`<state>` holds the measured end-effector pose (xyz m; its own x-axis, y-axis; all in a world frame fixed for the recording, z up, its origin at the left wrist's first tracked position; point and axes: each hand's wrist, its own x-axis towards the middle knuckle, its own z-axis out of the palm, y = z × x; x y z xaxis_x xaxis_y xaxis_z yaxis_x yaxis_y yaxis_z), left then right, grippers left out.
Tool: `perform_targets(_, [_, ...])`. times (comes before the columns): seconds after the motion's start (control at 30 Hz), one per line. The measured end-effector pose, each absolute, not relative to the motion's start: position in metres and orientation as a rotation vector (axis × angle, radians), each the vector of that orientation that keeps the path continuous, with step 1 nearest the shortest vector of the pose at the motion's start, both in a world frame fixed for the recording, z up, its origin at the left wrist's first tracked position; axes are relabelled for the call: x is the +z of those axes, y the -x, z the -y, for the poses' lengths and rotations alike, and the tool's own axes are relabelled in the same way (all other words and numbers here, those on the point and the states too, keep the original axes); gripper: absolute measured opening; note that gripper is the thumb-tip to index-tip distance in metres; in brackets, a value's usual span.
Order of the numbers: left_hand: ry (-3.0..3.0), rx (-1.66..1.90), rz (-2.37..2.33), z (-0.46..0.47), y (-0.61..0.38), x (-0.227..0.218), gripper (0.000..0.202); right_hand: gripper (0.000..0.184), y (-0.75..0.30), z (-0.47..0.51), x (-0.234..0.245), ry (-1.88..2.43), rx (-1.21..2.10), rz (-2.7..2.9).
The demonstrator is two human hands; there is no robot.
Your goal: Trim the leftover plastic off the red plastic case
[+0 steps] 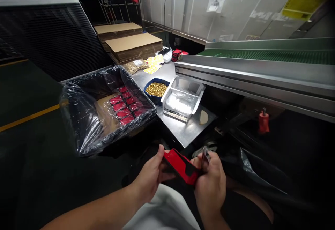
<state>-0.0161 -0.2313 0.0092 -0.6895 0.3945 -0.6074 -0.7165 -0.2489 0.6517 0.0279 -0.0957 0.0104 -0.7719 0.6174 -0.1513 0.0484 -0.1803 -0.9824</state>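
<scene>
Red-and-black part [181, 169] sits low in the middle of the frame, tilted, gripped between both my hands above my lap. My left hand [150, 176] grasps its left end, thumb on top. My right hand [210, 181] is clenched around its right end, and a small dark piece [205, 155] sticks up from those fingers. Left of centre, a box lined with black plastic [86, 118] holds rows of red parts [124, 106]. On the metal surface [183, 132] beyond it stand a blue bowl of brass bits [156, 89] and, just beside it, a clear tray [183, 99].
</scene>
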Motion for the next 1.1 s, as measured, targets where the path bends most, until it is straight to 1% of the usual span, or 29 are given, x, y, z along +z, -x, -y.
perform_targets(0.1, [0.018,1.945,-1.924,0.237,0.014,0.013,0.036,0.044,-0.02,0.084,0.017,0.869,2.06,1.791])
perform_targets(0.17, [-0.301,1.887,-2.145,0.242,0.013,0.017,0.031,0.046,-0.018,0.08,0.019,0.838,2.088,1.856])
perform_targets(0.27, [-0.649,1.799,-2.139,0.246,0.011,0.021,0.04,0.047,-0.019,0.079,0.021,0.817,2.068,1.954])
perform_targets(0.33, [-0.745,1.743,-2.134,0.247,0.011,0.021,0.048,0.048,-0.019,0.079,0.022,0.809,2.041,2.025])
perform_targets(0.4, [-0.758,1.711,-2.141,0.246,0.011,0.021,0.052,0.049,-0.018,0.079,0.023,0.787,2.013,2.095])
perform_targets(0.53, [-0.689,1.703,-2.037,0.241,0.012,0.026,0.045,0.05,-0.018,0.077,0.022,0.716,1.892,2.262])
perform_targets(0.67, [-0.566,1.618,-2.075,0.236,0.011,0.029,0.036,0.05,-0.017,0.072,0.022,0.646,1.836,2.405])
perform_targets(0.77, [-0.553,1.553,-2.104,0.236,0.01,0.026,0.045,0.049,-0.016,0.069,0.025,0.584,1.854,2.482])
perform_targets(0.83, [-0.619,1.579,-2.12,0.238,0.012,0.025,0.048,0.048,-0.016,0.067,0.027,0.554,1.864,2.507])
perform_targets(0.93, [-0.861,1.661,-2.098,0.24,0.016,0.025,0.054,0.045,-0.016,0.067,0.032,0.507,1.869,2.526])
perform_targets(1.1, [-1.179,1.588,-2.172,0.245,0.02,0.017,0.065,0.041,-0.02,0.072,0.043,0.417,1.822,2.556])
